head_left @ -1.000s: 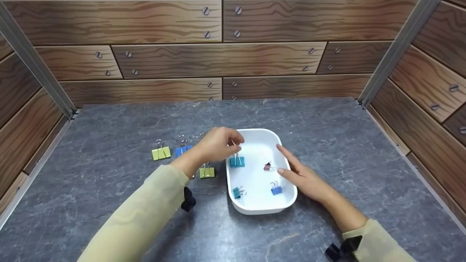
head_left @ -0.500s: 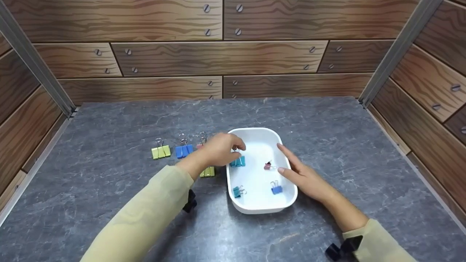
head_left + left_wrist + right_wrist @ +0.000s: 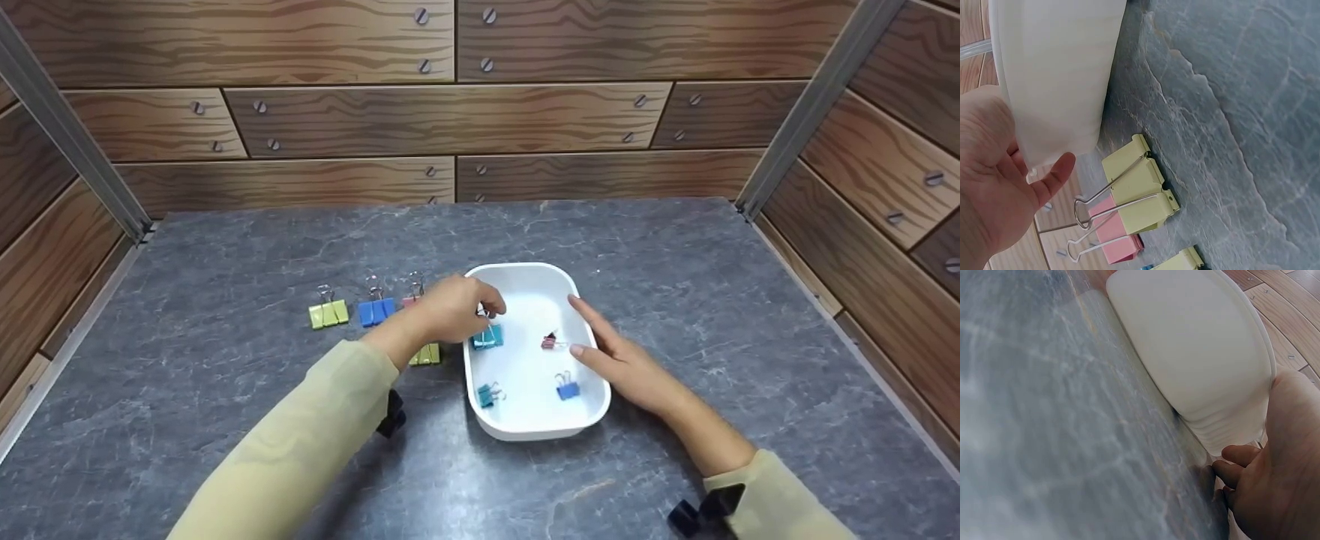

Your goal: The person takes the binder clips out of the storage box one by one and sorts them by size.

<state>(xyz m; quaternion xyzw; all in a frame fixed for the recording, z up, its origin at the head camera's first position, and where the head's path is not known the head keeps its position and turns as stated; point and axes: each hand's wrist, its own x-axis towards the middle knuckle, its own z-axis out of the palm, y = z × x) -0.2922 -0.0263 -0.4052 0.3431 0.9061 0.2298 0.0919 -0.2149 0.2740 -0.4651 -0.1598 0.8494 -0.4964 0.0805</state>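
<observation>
My left hand reaches over the left rim of a white plastic box, fingers bent above a teal binder clip. The clip's wire handles rise between thumb and forefinger, which pinch them; the wrist view hides this grip behind the box wall. My right hand grips the box's right side, thumb over the rim and other fingers along the outer wall. Inside the box lie a smaller teal clip, a red clip and a small blue clip.
Left of the box, on the grey marbled table, lie a yellow binder clip, a blue one, a pink one and another yellow one. Wood-patterned walls enclose the table's back and sides.
My left hand has moved slightly right and lower over the box, and the teal clip beneath it has shifted and tilted a little. My right hand has stayed at the box's side.
</observation>
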